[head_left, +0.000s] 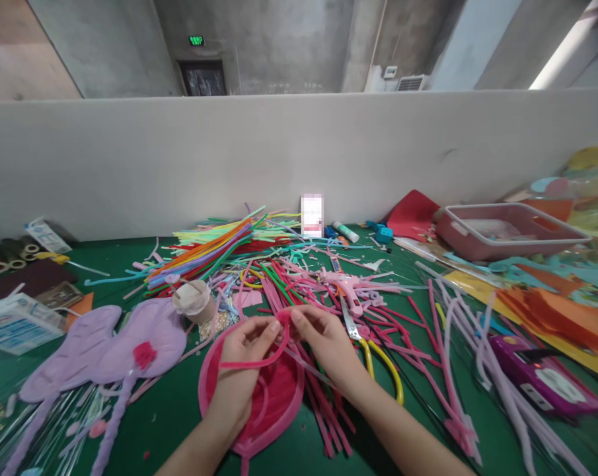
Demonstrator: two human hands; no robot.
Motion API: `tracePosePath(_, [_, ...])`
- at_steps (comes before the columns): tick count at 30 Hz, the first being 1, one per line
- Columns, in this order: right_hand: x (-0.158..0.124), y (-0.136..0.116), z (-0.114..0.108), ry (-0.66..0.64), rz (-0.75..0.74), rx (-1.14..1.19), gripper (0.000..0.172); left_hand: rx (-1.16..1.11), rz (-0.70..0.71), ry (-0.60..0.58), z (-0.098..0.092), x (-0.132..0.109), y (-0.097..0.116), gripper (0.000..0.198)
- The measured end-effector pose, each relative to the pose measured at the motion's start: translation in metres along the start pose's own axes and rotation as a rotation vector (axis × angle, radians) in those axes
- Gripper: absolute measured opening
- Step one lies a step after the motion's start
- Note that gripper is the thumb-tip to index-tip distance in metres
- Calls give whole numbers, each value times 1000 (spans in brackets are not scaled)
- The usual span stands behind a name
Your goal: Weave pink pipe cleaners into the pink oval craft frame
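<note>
My left hand [252,347] and my right hand [321,337] meet at the middle, both pinching a bright pink pipe cleaner [259,363]. One end of it trails left across my left wrist, and the other part bends between my fingertips. Below the hands lies a round pink and red piece [279,403] with a pipe-cleaner rim and a stem at the bottom. Just right of my right hand are yellow-handled scissors [390,367], beside a pink glue gun [348,289]. Loose pink and red pipe cleaners [323,420] spread under my right hand.
Lilac pipe-cleaner shapes [150,330] and a paper-lined cup [194,301] stand to the left. A multicoloured pipe-cleaner heap [214,248] lies behind. At right are a purple device [541,377], orange sheets [551,317] and a pink basket [507,248]. A white partition [229,158] rises behind.
</note>
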State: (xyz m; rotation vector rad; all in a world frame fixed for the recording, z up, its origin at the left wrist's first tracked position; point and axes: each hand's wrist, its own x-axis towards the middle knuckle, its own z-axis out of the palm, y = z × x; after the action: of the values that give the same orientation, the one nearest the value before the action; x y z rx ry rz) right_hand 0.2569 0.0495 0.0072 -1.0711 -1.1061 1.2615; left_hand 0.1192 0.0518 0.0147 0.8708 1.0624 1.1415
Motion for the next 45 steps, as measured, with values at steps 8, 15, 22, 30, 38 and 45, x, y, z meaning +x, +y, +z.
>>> tracePosePath(8, [0, -10, -5, 12, 73, -16, 33, 157, 71, -72, -9, 3, 4, 22])
tracePosePath(15, [-3, -12, -9, -114, -20, -58, 24, 182, -22, -294, -16, 7, 14, 35])
tracePosePath(22, [-8, -17, -5, -138, -20, -144, 23, 293, 31, -336, -20, 7, 18, 30])
tracePosePath(30, [-8, -16, -5, -107, -46, -207, 25, 404, 168, -292, -16, 4, 21, 22])
tracePosePath(38, [-12, -7, 10, 20, -35, -101, 36, 347, 210, -145, -7, -4, 15, 21])
tracePosePath(45, [-6, -6, 5, -54, 208, 351, 40, -66, -63, -38, -3, 0, 13, 25])
